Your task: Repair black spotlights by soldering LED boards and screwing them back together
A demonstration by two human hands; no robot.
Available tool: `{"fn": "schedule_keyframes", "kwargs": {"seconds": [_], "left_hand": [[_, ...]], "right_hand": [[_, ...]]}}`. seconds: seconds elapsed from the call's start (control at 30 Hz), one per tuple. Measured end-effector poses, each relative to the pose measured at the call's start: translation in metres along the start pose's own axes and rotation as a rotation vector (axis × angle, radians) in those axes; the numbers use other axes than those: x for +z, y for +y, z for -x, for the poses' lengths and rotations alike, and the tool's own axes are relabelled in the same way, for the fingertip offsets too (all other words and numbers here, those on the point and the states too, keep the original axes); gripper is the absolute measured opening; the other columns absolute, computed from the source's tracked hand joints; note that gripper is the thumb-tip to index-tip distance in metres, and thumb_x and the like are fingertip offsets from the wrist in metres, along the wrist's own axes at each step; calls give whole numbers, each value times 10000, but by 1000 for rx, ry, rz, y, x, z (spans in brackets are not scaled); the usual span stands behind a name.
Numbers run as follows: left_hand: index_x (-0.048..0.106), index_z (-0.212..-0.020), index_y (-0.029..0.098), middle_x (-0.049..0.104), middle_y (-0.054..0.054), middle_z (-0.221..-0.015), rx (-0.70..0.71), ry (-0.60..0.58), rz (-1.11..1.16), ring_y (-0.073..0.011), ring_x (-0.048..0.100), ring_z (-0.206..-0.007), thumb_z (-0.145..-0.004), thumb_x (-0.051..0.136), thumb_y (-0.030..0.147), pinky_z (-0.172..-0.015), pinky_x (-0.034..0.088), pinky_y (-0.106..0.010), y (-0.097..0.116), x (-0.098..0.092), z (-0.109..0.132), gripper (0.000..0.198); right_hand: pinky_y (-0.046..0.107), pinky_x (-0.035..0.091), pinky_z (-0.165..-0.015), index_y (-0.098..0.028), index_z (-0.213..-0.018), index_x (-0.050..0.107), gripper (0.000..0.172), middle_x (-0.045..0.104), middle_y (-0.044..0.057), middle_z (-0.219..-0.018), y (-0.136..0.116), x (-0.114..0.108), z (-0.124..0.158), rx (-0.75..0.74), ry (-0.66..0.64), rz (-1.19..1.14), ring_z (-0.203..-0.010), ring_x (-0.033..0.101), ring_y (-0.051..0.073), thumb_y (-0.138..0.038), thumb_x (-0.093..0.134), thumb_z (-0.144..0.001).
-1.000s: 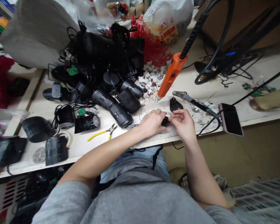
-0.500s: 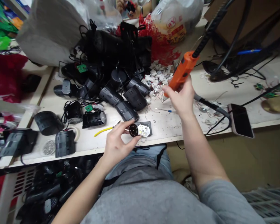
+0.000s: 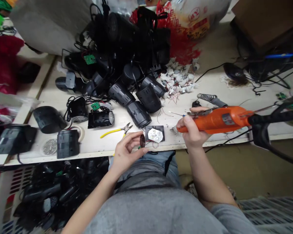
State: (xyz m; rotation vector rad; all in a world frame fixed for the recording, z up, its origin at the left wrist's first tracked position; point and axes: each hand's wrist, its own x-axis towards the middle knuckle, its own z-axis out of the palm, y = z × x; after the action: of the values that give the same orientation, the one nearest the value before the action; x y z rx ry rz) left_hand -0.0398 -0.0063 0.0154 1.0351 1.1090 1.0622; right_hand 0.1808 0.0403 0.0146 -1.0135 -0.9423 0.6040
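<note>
My left hand pinches a small dark round disc by its edge, just above the front of the bench. Beside it lies a white hexagonal LED board on a black rectangular plate, with thin wires hanging from it. My right hand is wrapped round an orange electric screwdriver, which lies almost level with its tip toward the LED board but apart from it. Yellow-handled cutters lie jaws apart behind my left hand, which partly hides them.
Several black housings crowd the middle, with a pile of black lamps behind. White small parts are heaped to their right. A dish of screws stands at left. Cables cross the right side. Below sits a basket of black parts.
My right hand has swung the screwdriver from upright to nearly level and brought it lower, toward the LED board. My left hand has drawn slightly away from the board, turning the disc edge-on.
</note>
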Motion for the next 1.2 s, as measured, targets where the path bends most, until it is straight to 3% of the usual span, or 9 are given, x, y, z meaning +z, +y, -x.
{"fn": "schedule_keyframes", "kwargs": {"seconds": [0.17,0.3,0.4,0.47,0.57,0.67,0.8,1.2], "left_hand": [[783,-1056,187,764,-68,-1004,-166,-43,214,-179,719,-890,-602,948,244,-826,608,-288,6,1,-11,486],[785,-1024,174,768,-93,-1065,-268,-116,275,-223,718,-975,-639,934,330,-909,581,-344,17,7,-22,442],[774,-1023,178,761,-93,-1096,-277,-192,247,-234,706,-1024,-655,921,383,-937,557,-354,26,20,-36,445],[760,-1025,175,751,-93,-1124,-291,-268,177,-228,700,-1024,-676,904,416,-940,543,-355,29,31,-49,448],[742,-980,162,741,-77,-1052,-328,-350,10,-203,689,-967,-709,876,457,-925,531,-354,33,48,-71,423],[721,-908,148,710,-50,-914,-374,-421,-54,-172,670,-883,-701,877,495,-884,533,-347,35,63,-91,433],[696,-835,133,682,-36,-819,-462,-509,30,-164,657,-823,-563,946,538,-833,534,-345,33,77,-107,548],[680,-843,131,672,-36,-826,-486,-449,15,-147,647,-799,-552,954,536,-822,527,-335,23,81,-113,569]], "right_hand": [[278,483,-467,-234,-988,563,258,516,-80,-603,16,5,3,-12,-7,30,-440,546,117,-323,746,-830],[277,477,-467,-233,-980,568,252,516,-80,-587,10,7,2,3,-2,31,-431,530,117,-310,745,-818],[273,470,-462,-218,-940,595,226,520,-76,-561,-3,6,1,-2,19,-67,-428,521,120,-292,761,-806],[272,470,-465,-201,-785,602,215,506,-58,-531,-12,3,0,11,-5,-129,-435,517,120,-330,773,-802],[286,481,-486,-198,-578,550,388,484,-27,-497,-23,0,-3,39,-78,-146,-458,518,125,-423,769,-807],[295,460,-477,-210,-566,567,391,489,-20,-496,-32,-2,-7,30,-109,-147,-458,500,131,-451,758,-809],[313,421,-455,-226,-562,567,408,506,-10,-491,-38,-4,-15,2,-183,-108,-450,467,146,-492,712,-834],[301,456,-497,-231,-602,577,385,520,-13,-507,-39,-5,-17,-26,-185,-103,-470,463,139,-487,700,-861]]}}
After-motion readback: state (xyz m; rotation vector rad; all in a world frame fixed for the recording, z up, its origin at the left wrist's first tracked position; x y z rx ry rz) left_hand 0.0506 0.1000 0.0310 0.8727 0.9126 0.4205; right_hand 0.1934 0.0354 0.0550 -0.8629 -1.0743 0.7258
